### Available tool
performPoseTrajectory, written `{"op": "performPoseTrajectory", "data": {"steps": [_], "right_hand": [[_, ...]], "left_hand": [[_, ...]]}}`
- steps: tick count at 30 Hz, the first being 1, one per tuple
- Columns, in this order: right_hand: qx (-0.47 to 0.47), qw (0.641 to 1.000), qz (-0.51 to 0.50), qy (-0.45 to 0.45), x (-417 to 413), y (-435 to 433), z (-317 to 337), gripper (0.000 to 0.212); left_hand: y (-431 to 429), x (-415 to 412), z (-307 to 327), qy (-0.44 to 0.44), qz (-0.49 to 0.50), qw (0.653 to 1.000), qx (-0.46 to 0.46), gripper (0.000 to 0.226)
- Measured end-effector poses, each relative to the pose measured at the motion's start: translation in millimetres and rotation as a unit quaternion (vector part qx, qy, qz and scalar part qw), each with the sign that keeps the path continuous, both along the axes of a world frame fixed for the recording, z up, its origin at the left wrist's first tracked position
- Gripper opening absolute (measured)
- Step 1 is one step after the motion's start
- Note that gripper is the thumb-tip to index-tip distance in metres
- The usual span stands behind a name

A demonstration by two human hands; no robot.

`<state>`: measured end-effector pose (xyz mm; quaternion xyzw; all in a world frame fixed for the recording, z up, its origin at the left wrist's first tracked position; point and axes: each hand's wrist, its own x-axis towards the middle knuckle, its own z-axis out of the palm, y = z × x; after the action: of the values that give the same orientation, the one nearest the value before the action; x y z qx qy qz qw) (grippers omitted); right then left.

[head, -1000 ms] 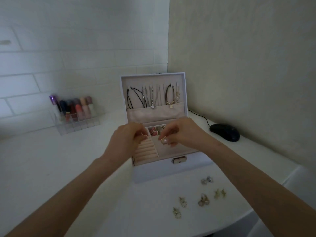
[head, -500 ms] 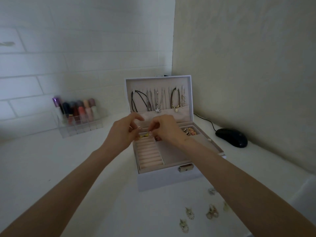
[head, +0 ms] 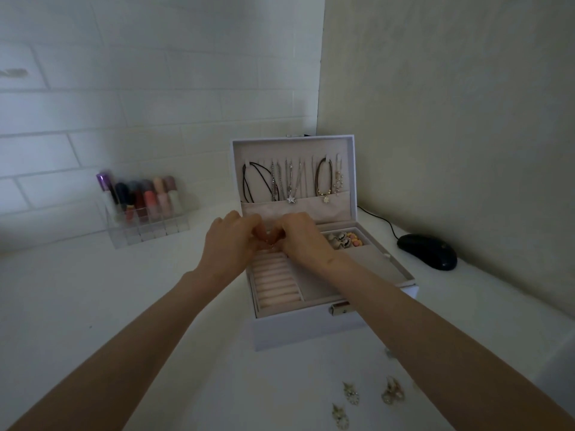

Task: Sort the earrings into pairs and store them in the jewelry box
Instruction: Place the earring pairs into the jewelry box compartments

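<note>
A white worktop [head: 93,306] runs into the corner of two pale walls. One white jewelry box [head: 305,334] sits at the worktop's back edge near that corner. Its lid [head: 295,150] stands upright, hung with several necklaces [head: 291,185]. A bank of ring rolls [head: 275,284] fills its front-left compartment, and a few coloured trinkets [head: 345,239] lie in the back-right one. Toward the back-left corner stands one clear organiser [head: 149,231] of cosmetic tubes, too blurred to count. One black mouse [head: 427,251] lies by the right wall, its cord [head: 378,217] running behind the box. The left hand [head: 228,245] and right hand [head: 305,241] meet over the box's back-left part, just above the ring rolls, and hide what lies under them. Three loose earrings [head: 351,394] lie in plain view near the front edge, right of centre. A fourth earring [head: 389,353] peeps from under the right forearm [head: 435,337], which crosses the box's front-right corner. Each grip is closed — fingers curled, tips drawn together on one small glinting piece [head: 270,244] held between both hands, too small to make out further.
</note>
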<state>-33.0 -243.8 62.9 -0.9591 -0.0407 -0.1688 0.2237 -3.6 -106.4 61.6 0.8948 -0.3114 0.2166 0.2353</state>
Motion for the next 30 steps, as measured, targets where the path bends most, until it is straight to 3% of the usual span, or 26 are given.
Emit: {"op": "performPoseTrajectory", "data": {"steps": [9,14,17,21,26,30], "right_hand": [[0.004,1.000,-0.004,-0.009,-2,2,1,0.021],[-0.041,0.999,0.006,-0.011,-3,4,-2,0.023],[-0.058,0.998,0.002,-0.012,-7,0,0,0.025],[-0.064,0.998,-0.005,-0.010,-16,-9,3,0.026],[-0.091,0.996,0.008,0.021,-22,-10,-3,0.031],[-0.088,0.996,0.011,0.019,-22,-10,-7,0.034]], "left_hand": [[-1,6,-11,-0.038,0.015,0.999,0.017,0.007],[1,7,-11,-0.105,-0.004,0.989,0.101,0.020],[7,3,-11,-0.142,-0.008,0.984,0.105,0.007],[11,-4,-11,-0.157,0.012,0.979,0.127,0.019],[12,-6,-13,-0.171,0.010,0.977,0.126,0.005],[12,-6,-14,-0.170,0.010,0.977,0.129,0.008]]}}
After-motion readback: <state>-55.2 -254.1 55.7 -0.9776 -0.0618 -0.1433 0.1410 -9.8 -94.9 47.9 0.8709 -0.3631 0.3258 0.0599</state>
